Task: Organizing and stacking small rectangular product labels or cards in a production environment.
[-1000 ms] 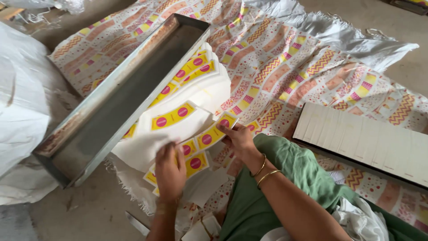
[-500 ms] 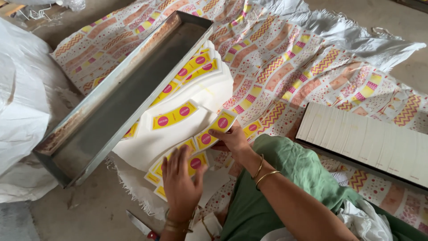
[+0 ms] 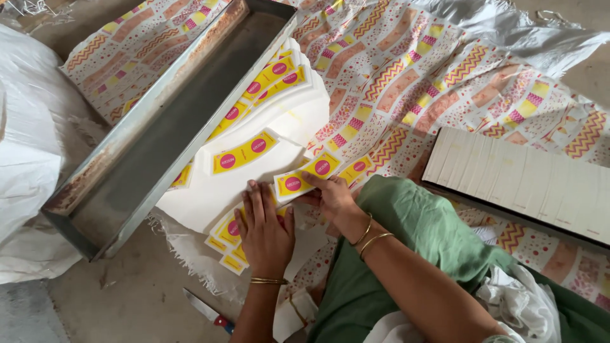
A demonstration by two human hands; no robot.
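Below frame centre, the yellow curved label (image 3: 307,175) runs lower left to upper right; right hand (image 3: 332,197) pinches it, left hand (image 3: 265,225) presses flat, fingers (image 3: 257,198) together, on the label stack (image 3: 230,232).

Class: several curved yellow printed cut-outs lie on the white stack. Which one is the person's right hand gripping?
The cut-out nearest the green sleeve, lifted at its end by the right hand; the others lie flat, ungripped.

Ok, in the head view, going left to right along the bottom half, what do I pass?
White sack → metal tray → knife → left hand → right hand → green cloth → stack of white card strips.
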